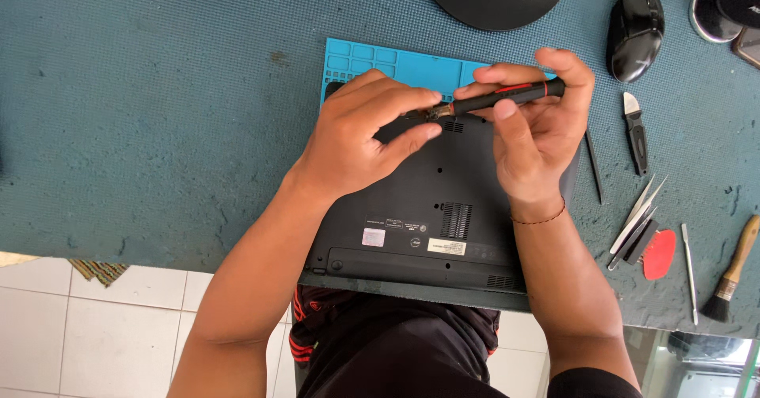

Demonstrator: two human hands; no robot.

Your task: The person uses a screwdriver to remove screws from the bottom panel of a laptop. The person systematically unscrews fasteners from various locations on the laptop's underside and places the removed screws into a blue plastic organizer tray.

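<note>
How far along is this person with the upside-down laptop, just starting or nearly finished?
It looks early on. Done: the laptop lies bottom up on a blue mat, and tweezers, a brush and a pry tool are laid out beside it. In hand: the right hand holds a black screwdriver while the left hand pinches its tip. Left: the bottom cover appears fully closed; I see no loose screws.

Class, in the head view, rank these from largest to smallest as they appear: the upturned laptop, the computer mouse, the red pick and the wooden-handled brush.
1. Laptop, by far the largest.
2. Computer mouse.
3. and 4. Wooden-handled brush and red pick: the brush is longer, the pick broader, so they look too alike to rank.
</note>
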